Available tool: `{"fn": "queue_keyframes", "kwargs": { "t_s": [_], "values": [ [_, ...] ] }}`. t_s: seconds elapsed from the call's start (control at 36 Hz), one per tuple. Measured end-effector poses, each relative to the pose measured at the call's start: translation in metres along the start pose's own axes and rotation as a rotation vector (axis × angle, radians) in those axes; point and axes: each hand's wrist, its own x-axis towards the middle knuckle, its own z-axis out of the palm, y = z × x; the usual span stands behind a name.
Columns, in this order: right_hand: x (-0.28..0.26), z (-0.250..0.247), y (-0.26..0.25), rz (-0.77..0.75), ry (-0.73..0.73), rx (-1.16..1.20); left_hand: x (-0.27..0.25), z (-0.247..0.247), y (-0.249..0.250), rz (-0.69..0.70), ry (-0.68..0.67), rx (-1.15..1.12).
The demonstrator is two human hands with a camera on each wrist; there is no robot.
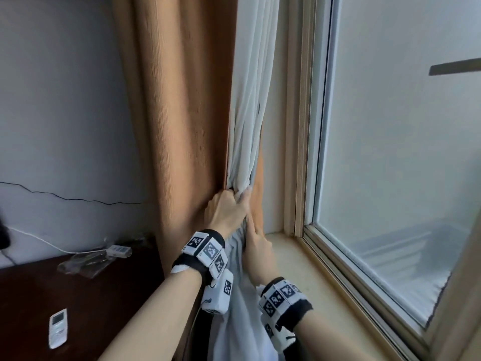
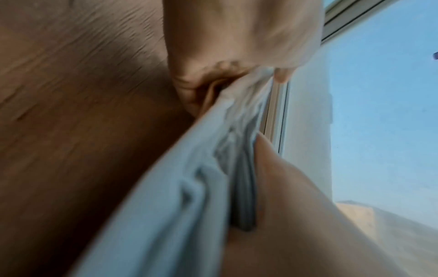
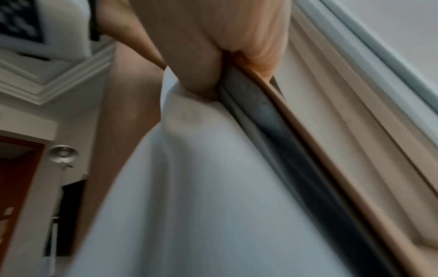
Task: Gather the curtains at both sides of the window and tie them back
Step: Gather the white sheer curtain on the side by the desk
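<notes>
Two hands on one bunch: left hand fingers clenched round pale grey pleated sheer curtain, running vertically above them; right hand, just below, grip unclear.

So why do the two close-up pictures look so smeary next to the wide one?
Head view: mostly sharp, daylight from the window, edges bowed. Left wrist view: white curtain and left hand blurred, too close. Right wrist view: the same smear, dimmer.
</notes>
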Motion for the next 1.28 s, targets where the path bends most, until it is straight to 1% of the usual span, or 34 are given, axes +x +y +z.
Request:
{"fn": "queue_keyframes", "kwargs": {
  "t_s": [0.03, 0.11, 0.17, 0.22, 0.25, 0.31, 0.33, 0.36, 0.42, 0.5, 0.56, 0.61, 0.64, 0.69, 0.78, 0.83, 0.86, 0.89, 0.92, 1.03, 1.06, 1.11, 1.17, 1.19, 1.28],
  "values": [
    [-0.002, 0.001, -0.001, -0.022, -0.027, 0.020, -0.002, 0.000, 0.002, -0.012, 0.000, -0.008],
    [-0.012, 0.005, -0.008, -0.100, -0.107, 0.048, -0.004, 0.002, 0.006, 0.006, 0.064, 0.169],
    [-0.018, -0.001, -0.014, -0.133, -0.139, 0.118, -0.003, 0.003, 0.007, 0.010, 0.097, 0.241],
    [-0.017, -0.011, -0.014, -0.102, -0.152, 0.249, 0.000, 0.003, 0.005, 0.032, 0.100, 0.245],
    [-0.016, -0.013, -0.009, -0.064, -0.131, 0.313, 0.001, 0.003, 0.003, 0.049, 0.093, 0.248],
    [-0.015, -0.008, 0.006, 0.057, -0.028, 0.376, 0.002, 0.003, 0.000, 0.085, 0.096, 0.261],
    [-0.017, -0.004, 0.013, 0.108, 0.003, 0.359, 0.002, 0.003, -0.002, 0.099, 0.104, 0.270],
    [-0.019, 0.003, 0.022, 0.142, -0.007, 0.324, 0.003, 0.003, -0.004, 0.110, 0.115, 0.280],
    [-0.027, 0.018, 0.040, 0.211, -0.099, 0.215, 0.003, 0.002, -0.009, 0.111, 0.136, 0.305],
    [-0.038, 0.029, 0.060, 0.307, -0.235, -0.034, 0.006, -0.003, -0.018, 0.096, 0.154, 0.347],
    [-0.052, 0.028, 0.070, 0.379, -0.374, -0.218, 0.010, -0.008, -0.027, 0.085, 0.175, 0.380],
    [-0.070, 0.025, 0.074, 0.403, -0.493, -0.358, 0.014, -0.014, -0.037, 0.075, 0.197, 0.418],
    [-0.079, 0.025, 0.076, 0.393, -0.515, -0.396, 0.016, -0.017, -0.042, 0.073, 0.204, 0.441],
    [-0.093, 0.026, 0.074, 0.339, -0.515, -0.455, 0.022, -0.022, -0.050, 0.074, 0.214, 0.488],
    [-0.105, 0.011, 0.062, 0.333, -0.416, -0.458, 0.032, -0.029, -0.060, 0.083, 0.218, 0.541],
    [-0.111, -0.004, 0.055, 0.337, -0.326, -0.465, 0.037, -0.031, -0.063, 0.087, 0.206, 0.571],
    [-0.116, -0.009, 0.050, 0.313, -0.277, -0.468, 0.039, -0.030, -0.063, 0.089, 0.198, 0.587],
    [-0.123, -0.012, 0.044, 0.287, -0.259, -0.479, 0.041, -0.029, -0.063, 0.089, 0.186, 0.601],
    [-0.130, -0.012, 0.037, 0.263, -0.277, -0.497, 0.042, -0.028, -0.061, 0.090, 0.172, 0.615],
    [-0.165, 0.020, 0.013, 0.194, -0.416, -0.451, 0.042, -0.015, -0.051, 0.124, 0.149, 0.641],
    [-0.171, 0.032, 0.010, 0.210, -0.463, -0.416, 0.041, -0.011, -0.047, 0.136, 0.144, 0.636],
    [-0.179, 0.060, 0.010, 0.268, -0.542, -0.363, 0.039, -0.004, -0.040, 0.153, 0.143, 0.615],
    [-0.180, 0.085, 0.011, 0.387, -0.612, -0.232, 0.034, 0.003, -0.033, 0.167, 0.140, 0.593],
    [-0.177, 0.096, 0.013, 0.445, -0.610, -0.187, 0.032, 0.006, -0.030, 0.175, 0.138, 0.585],
    [-0.163, 0.121, 0.021, 0.614, -0.547, -0.169, 0.024, 0.015, -0.021, 0.209, 0.133, 0.560]
  ]
}}
